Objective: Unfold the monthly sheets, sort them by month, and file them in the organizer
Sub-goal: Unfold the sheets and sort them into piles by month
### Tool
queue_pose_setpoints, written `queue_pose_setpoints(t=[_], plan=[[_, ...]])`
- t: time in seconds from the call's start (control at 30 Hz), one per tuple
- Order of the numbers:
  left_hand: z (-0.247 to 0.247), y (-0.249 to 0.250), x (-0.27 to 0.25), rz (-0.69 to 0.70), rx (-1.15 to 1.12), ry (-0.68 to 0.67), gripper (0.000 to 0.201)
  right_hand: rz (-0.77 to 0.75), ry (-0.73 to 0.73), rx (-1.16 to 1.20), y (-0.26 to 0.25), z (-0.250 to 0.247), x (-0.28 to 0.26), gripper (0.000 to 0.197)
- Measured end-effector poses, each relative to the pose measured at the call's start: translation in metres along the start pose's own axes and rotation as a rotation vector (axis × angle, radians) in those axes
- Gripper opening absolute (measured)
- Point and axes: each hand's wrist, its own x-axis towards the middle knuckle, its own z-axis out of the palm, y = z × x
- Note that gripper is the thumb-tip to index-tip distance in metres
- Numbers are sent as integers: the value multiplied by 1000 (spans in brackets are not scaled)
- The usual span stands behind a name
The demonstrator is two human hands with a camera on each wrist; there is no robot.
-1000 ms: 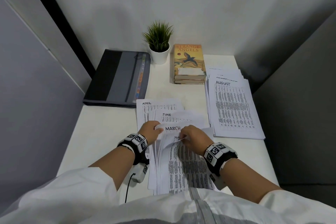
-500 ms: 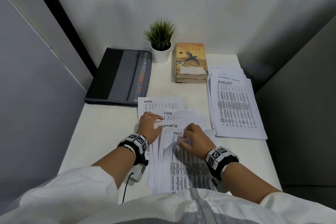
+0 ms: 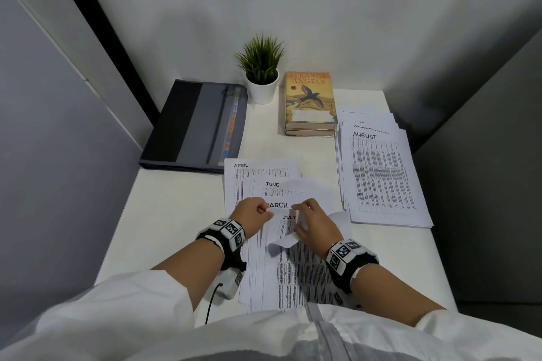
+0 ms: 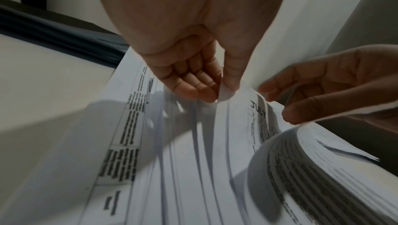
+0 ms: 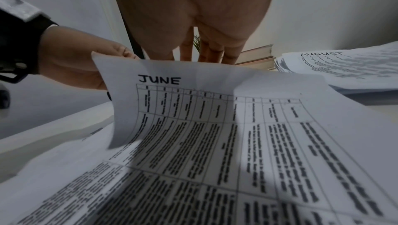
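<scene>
While the organizer lies shut, sorting is only partway through.
Both hands work the fanned sheets [image 3: 264, 258] at the desk's [image 3: 176, 214] near edge: left hand [image 3: 253, 211] pinches one sheet's top corner, right hand [image 3: 315, 221] has its fingers curled on another's curled top edge. Right of these lies the August pile [image 3: 381, 179]; the organizer [image 3: 193, 123] sits behind, to their left, nothing visibly filed.
</scene>
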Motion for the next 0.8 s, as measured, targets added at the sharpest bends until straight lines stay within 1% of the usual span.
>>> queue_pose_setpoints(t=[0.13,0.23,0.27,0.4,0.5,0.6,0.63,0.7,0.8], plan=[[2,-1,-1,-3,-36,3,13,9,7,-38,1,-3,-1,23],[1,-1,-1,2,-46,-14,14,20,0,-29,2,-5,-2,35],[1,-1,-1,4,-46,-19,15,25,-6,-35,2,-5,-2,36],[2,-2,-1,-14,-85,-24,13,26,-11,-57,2,-5,0,24],[2,-1,-4,-32,-140,-12,20,0,33,-82,4,-4,0,18],[2,0,-5,-40,-183,-26,24,-50,73,-133,4,-3,0,5],[2,0,-6,-34,-174,-40,22,-56,70,-135,4,-3,0,3],[2,-1,-6,-10,-80,-56,17,-79,29,-139,3,-2,0,4],[0,-1,-4,5,19,-24,21,-143,1,-123,2,-1,-3,4]])
